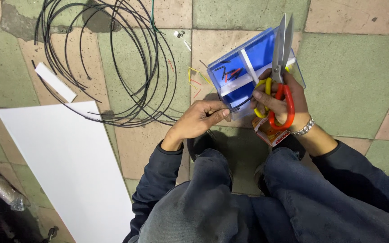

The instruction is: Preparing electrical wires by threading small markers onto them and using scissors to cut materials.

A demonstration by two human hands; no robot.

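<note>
Denim-clad knees fill the space just below both hands, the person crouching over a tiled floor (pixel 347 76). Between the hands runs a short piece of black wire (pixel 241 105): the left hand (pixel 199 120) pinches one end with thumb and forefinger, and the right hand's fingertips meet the other end. That right hand (pixel 281 101) also grips scissors (pixel 281 67) with red and yellow handles, blades closed and pointing away. Just beyond the hands lies a clear plastic box (pixel 253 63) with a blue bottom holding small wire offcuts. Left of the left hand rests a white board (pixel 64 162), and farther off a loose coil of black cable (pixel 109 63).
</note>
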